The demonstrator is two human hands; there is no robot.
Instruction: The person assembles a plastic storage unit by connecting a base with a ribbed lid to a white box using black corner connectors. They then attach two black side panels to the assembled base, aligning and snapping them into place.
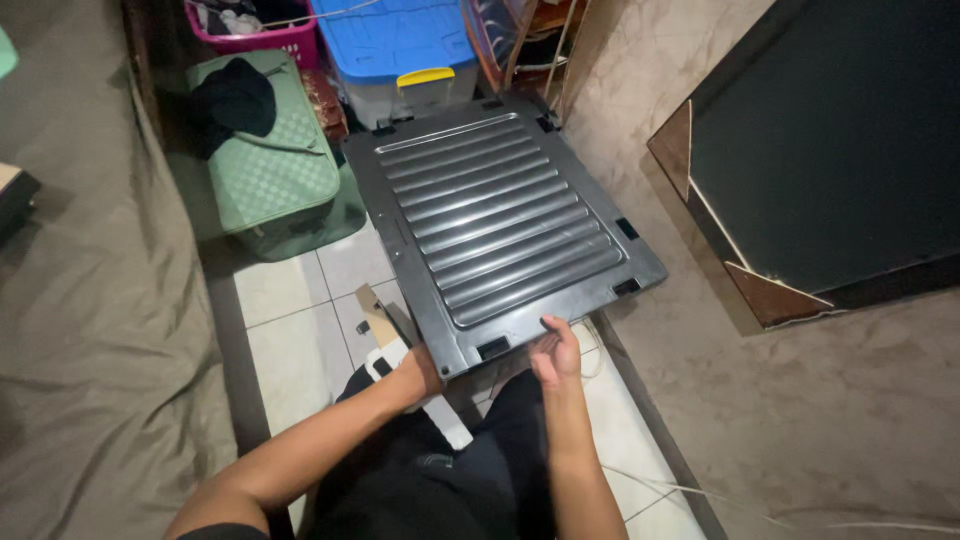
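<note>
Head view showed the dark grey ribbed panel (500,225) in front of me, a flat plastic sheet with raised slats across its middle and small clip tabs at its edges. I held it tilted over the tiled floor (300,345), its far edge near the blue-lidded storage bin (395,45), its near edge over my knees. My left hand (420,372) gripped the near left corner, mostly hidden under the panel, so I cannot tell how far its fingers had closed. My right hand (555,352) cupped the near edge from below, fingers curled loosely against the rim.

Under the near corner lay a strip of cardboard (378,312) and a white piece (385,358). To the left stood a green suitcase (265,160) with a black cloth (235,95) on it, and behind that a pink basket (270,40). A dark framed board (830,150) leaned at the right.

As I judged it, both hands held only one edge, so the panel could have sagged or slipped sideways. Its far corner could have knocked the bin, and a clip tab could have snapped if it had caught there.
</note>
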